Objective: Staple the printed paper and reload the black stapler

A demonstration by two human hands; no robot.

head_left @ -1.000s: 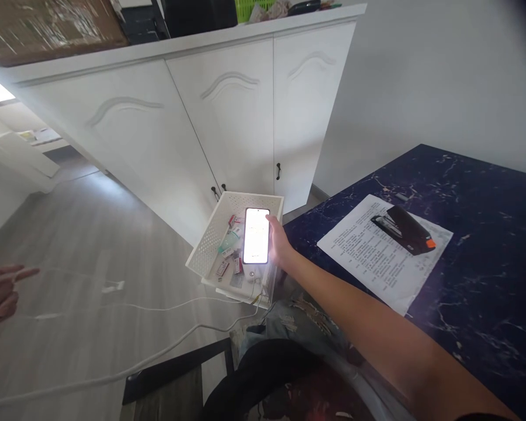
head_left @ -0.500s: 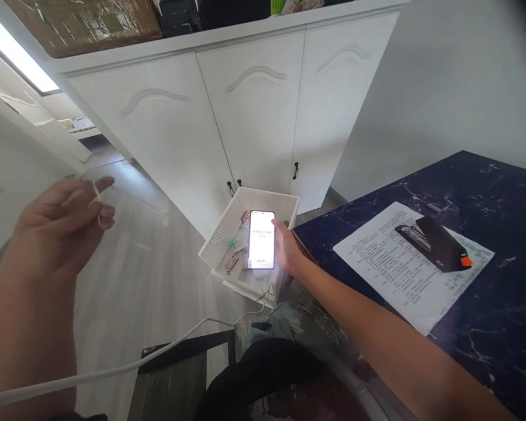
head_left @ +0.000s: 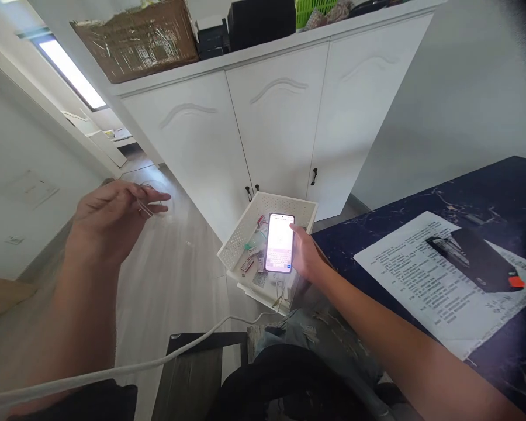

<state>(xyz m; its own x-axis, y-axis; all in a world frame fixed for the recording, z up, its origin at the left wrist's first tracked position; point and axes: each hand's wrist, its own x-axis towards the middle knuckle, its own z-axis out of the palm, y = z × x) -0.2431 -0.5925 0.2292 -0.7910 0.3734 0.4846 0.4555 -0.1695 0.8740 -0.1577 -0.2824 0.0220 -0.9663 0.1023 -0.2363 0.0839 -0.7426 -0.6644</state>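
Note:
My right hand point(head_left: 307, 254) grips a lit phone point(head_left: 280, 242) by its right edge, screen up, above a white perforated basket point(head_left: 239, 238). The basket holds several small colourful items point(head_left: 252, 257) and sits by the edge of a dark marble table point(head_left: 486, 193). My left hand point(head_left: 109, 219) is raised at the left, well apart from the basket. Its fingers pinch a thin wire-like piece point(head_left: 144, 206) that I cannot make out. A white cable point(head_left: 127, 368) trails across the floor below my left arm.
On the dark table lies a printed sheet point(head_left: 425, 280) with a black stapler point(head_left: 477, 263) on it. White cabinets point(head_left: 272, 123) stand behind the basket, with a cardboard box point(head_left: 135, 41) and black boxes on top. A dark stool point(head_left: 193, 362) stands in front of my knees.
The view has swung left. My left hand rose from the left edge to mid-height, fingers now pinched on a thin piece. My right hand keeps the phone over the basket.

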